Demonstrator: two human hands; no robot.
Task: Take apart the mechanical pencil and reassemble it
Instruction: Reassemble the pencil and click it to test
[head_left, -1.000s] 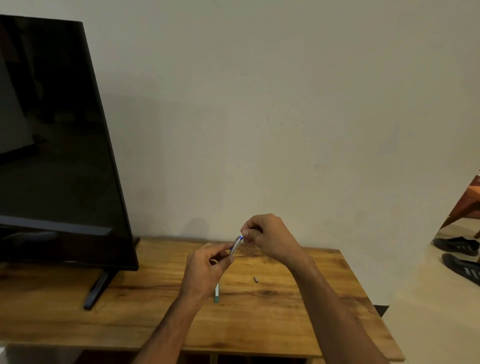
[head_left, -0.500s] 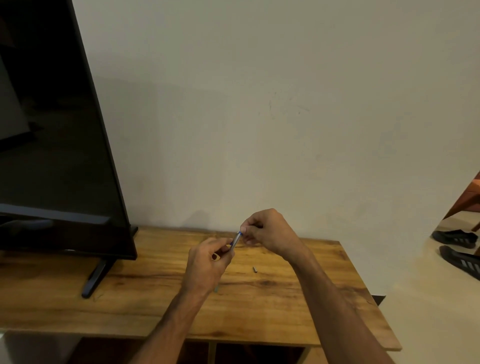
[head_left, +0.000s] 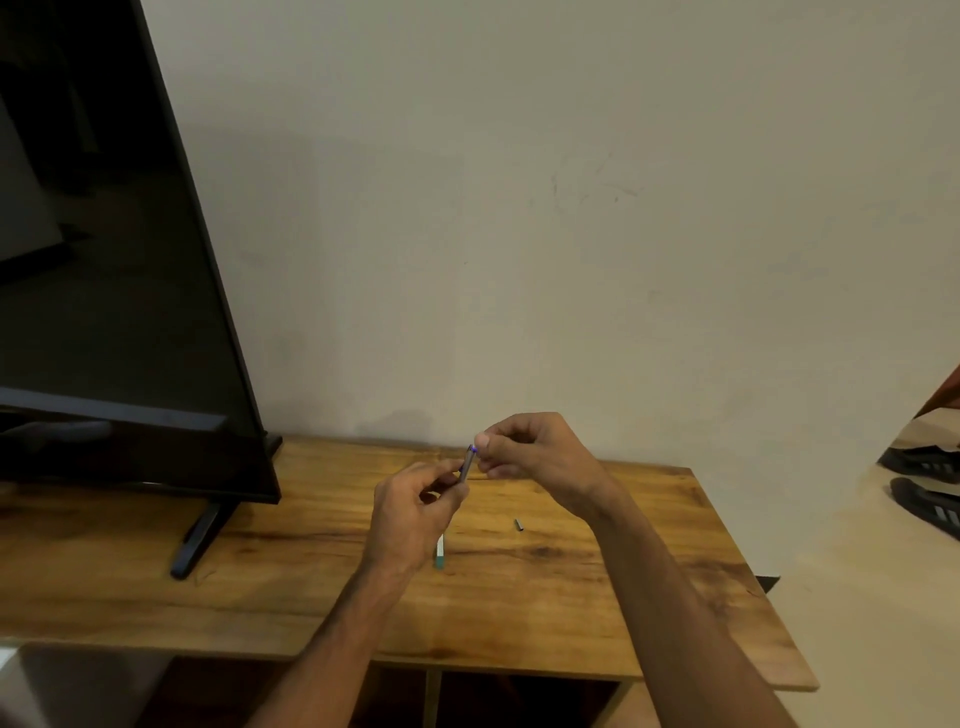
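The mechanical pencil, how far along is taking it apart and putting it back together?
Partly apart: a small dark piece and a white, teal-tipped part lie on the wooden table. The left hand holds the pencil barrel while the right hand pinches its blue top end. Those loose parts are not yet refitted.

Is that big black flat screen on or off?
Off, apparently: the big black flat screen is dark, showing only faint room reflections.
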